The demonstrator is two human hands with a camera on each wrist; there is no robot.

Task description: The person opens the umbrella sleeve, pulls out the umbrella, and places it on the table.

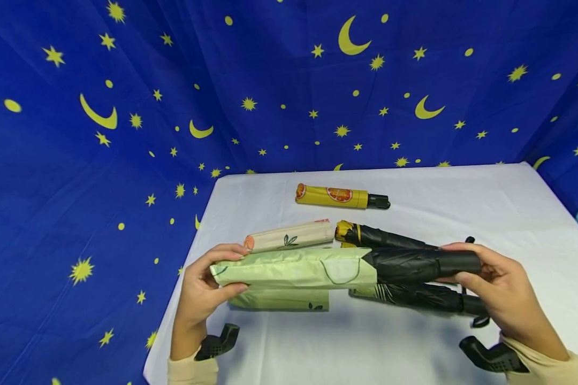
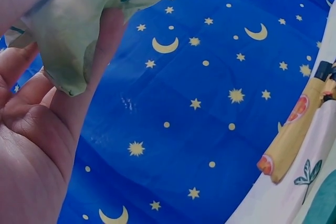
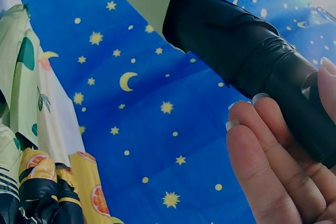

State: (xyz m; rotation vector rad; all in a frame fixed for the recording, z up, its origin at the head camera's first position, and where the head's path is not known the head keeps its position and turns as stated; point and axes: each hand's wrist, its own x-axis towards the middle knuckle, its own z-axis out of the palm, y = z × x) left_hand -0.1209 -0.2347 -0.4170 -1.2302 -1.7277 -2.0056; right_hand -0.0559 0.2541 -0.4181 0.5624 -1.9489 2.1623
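A folded black umbrella (image 1: 414, 264) is held level above the table, one end inside a pale green umbrella sleeve (image 1: 294, 270). My left hand (image 1: 197, 289) pinches the sleeve's closed left end between thumb and fingers. In the left wrist view, the sleeve's end (image 2: 68, 56) sags in folds between the fingers. My right hand (image 1: 506, 289) grips the umbrella's black handle end, thumb on the near side and fingers behind. The right wrist view shows the sleeve's mouth around the black canopy (image 3: 220, 35); the part inside is hidden.
On the white table (image 1: 366, 347) lie a yellow orange-print umbrella (image 1: 337, 197), a cream sleeve (image 1: 305, 235), another green sleeve (image 1: 289, 301), a yellow-tipped black umbrella (image 1: 390, 237) and a black umbrella with a striped green tip (image 1: 419, 299). A blue star-patterned curtain (image 1: 289, 80) hangs behind.
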